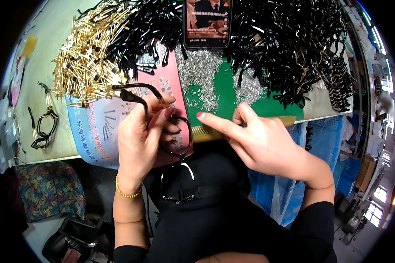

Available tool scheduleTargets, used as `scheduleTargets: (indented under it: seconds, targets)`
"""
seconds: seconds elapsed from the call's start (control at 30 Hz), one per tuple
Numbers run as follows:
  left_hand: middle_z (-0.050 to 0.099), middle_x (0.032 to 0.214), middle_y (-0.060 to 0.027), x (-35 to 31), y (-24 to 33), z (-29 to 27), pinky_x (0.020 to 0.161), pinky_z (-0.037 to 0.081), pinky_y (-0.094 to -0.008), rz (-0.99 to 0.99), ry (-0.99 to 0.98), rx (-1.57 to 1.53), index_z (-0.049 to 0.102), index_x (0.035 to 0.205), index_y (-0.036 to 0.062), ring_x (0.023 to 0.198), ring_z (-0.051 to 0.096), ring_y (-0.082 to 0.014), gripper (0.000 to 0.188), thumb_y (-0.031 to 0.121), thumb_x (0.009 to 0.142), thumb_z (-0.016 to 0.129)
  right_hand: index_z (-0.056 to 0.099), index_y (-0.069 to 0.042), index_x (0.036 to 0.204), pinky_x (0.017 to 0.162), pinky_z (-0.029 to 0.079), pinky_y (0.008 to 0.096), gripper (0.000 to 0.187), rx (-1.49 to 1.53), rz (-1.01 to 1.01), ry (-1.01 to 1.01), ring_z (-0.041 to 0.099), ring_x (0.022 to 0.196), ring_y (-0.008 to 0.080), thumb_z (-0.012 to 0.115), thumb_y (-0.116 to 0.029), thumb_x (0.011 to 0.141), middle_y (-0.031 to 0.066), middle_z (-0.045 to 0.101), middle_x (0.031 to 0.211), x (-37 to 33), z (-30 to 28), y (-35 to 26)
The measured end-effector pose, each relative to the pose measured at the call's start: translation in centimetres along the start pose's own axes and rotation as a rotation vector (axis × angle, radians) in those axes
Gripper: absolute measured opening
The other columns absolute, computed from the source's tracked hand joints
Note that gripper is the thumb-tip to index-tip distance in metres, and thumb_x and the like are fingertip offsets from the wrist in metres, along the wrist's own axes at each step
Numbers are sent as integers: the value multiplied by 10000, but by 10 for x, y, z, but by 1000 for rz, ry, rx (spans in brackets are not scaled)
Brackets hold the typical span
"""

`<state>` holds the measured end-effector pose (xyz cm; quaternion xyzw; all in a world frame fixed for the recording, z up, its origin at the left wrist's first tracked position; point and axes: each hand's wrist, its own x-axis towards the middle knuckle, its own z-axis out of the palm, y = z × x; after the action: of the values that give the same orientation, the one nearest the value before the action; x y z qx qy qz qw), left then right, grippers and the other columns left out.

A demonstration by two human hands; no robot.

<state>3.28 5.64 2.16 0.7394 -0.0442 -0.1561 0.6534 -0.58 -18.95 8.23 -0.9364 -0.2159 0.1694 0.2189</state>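
Observation:
My left hand (138, 136) is closed around a pair of eyeglasses (191, 138), thumb and fingers pinched near a hinge. Its dark temples point up and to the left, while the rims hang down over my black clothing. Fingers cover part of the frame. To the right, my right hand (270, 147) has its index finger stretched toward the glasses, with a gap between them. The thumb is raised and the other fingers are partly hidden; I see nothing held there. Just beyond that fingertip, a heap of tiny silver metal pieces (197, 74) lies on a green mat (226, 81).
Gold temples (81, 72) are heaped at the far left, and black temples (289, 48) at the far right. A phone (206, 43) stands at the back centre. More silver bits (249, 87) lie on the right. Another pair of glasses (47, 127) rests on the left.

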Motion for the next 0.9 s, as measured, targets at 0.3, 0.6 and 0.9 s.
scheduleTargets:
  seconds: [0.3, 0.6, 0.9]
  targets:
    - [711, 1003, -98, 0, -3, -1, 586, 543, -186, 26, -21, -1, 560, 1185, -4, 750, 684, -85, 144, 28, 1045, 544, 618, -243, 1367, 482, 515, 361, 571, -191, -180, -2, 681, 673, 257, 641, -65, 824, 150, 575, 982, 22, 7, -1]
    - [726, 1017, -93, -2, -9, 0, 595, 573, -219, 93, 6, 51, 608, 1175, -27, 752, 717, -108, 175, -42, 1006, 566, 621, -220, 1363, 490, 519, 374, 578, -163, -179, -19, 680, 676, 268, 643, -56, 809, 176, 581, 998, 26, 7, 1]
    - [694, 926, -135, -2, -7, 8, 680, 560, -366, 407, 58, 507, 645, 1026, 4, 782, 711, -301, 282, -128, 777, 648, 641, -177, 1332, 497, 522, 373, 554, -144, -192, -19, 677, 673, 275, 647, -58, 791, 186, 584, 966, 26, 8, 2]
